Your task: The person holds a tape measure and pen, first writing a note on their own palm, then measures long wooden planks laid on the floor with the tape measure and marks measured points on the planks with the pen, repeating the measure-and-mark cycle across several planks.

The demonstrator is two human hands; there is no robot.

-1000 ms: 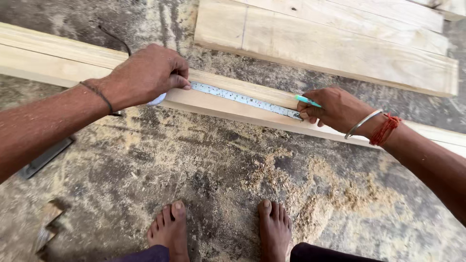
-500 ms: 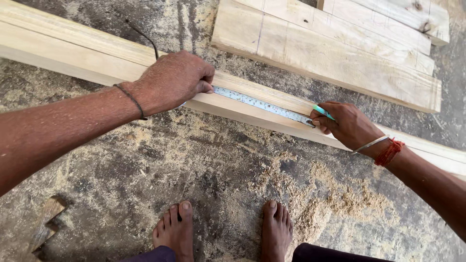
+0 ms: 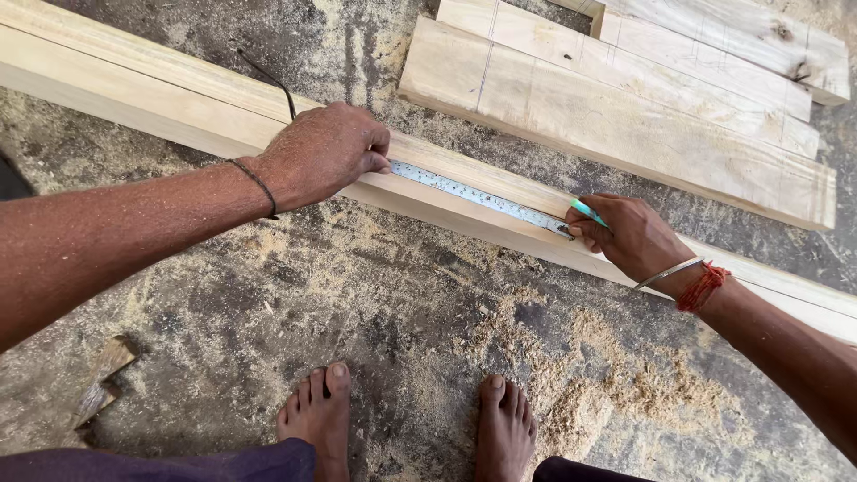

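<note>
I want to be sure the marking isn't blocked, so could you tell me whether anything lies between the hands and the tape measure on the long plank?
Nothing visible does. The left hand presses one end of the tape measure onto the long plank; the right hand, holding a green pencil, touches the other end.

Tape measure [image 3: 478, 196] on beam [image 3: 178, 98] — planks [image 3: 625, 116] behind

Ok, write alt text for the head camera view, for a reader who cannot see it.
Two bare hands stretch a steel measuring tape along a long pale wooden beam on a sawdust-strewn floor. The left hand pins the tape; the right hand holds its far end with a green pencil. Shorter planks lie beyond.
</note>
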